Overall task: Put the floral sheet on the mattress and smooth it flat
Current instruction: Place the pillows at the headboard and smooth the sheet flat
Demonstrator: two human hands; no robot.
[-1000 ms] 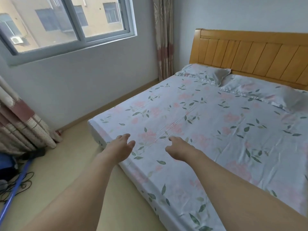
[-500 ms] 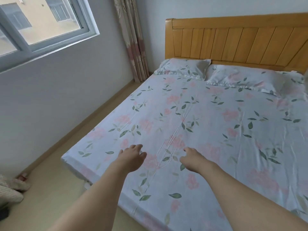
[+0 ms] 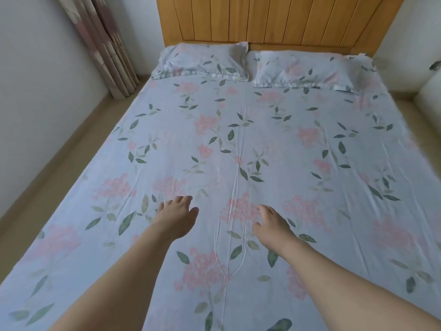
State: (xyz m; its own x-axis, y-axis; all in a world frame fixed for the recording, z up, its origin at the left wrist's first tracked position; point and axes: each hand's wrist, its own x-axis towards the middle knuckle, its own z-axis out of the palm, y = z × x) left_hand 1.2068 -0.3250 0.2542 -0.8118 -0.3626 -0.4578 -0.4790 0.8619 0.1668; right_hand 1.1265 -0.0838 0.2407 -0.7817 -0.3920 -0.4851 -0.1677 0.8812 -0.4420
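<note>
Smoothing stage: a person leans over a bed from its foot end, both bare arms stretched forward over the bedding.
Sheet: the floral sheet [image 3: 274,144] — pale blue with pink blossoms and green leaves — already covers the whole mattress, from the near edge up to the pillows.
Remaining flaw: a long raised crease [image 3: 235,187] runs down the middle of the sheet, from near the pillows toward the viewer, with fainter wrinkles beside it.
Why the hands sit here: they flank the crease, one on each side, likely so they can press outward and flatten it.
Left hand: the left hand [image 3: 177,217] lies palm down to the left of the crease, fingers [image 3: 185,199] loosely spread and only slightly bent, gripping nothing; whether the palm presses the cloth or hovers just above it cannot be told.
Right hand: the right hand [image 3: 272,225] sits palm down just right of the crease, fingers [image 3: 263,209] relaxed and a little bent, their tips at the cloth — holding nothing.
Head of bed: two matching floral pillows, the left pillow [image 3: 202,60] and the right pillow [image 3: 303,69], lie side by side against a wooden headboard [image 3: 274,20].
Surroundings: a patterned curtain [image 3: 102,44] hangs in the far left corner, and beige floor [image 3: 47,182] runs along the bed's left side.
Progress: judged mostly done; the centre crease is the main thing left.
</note>
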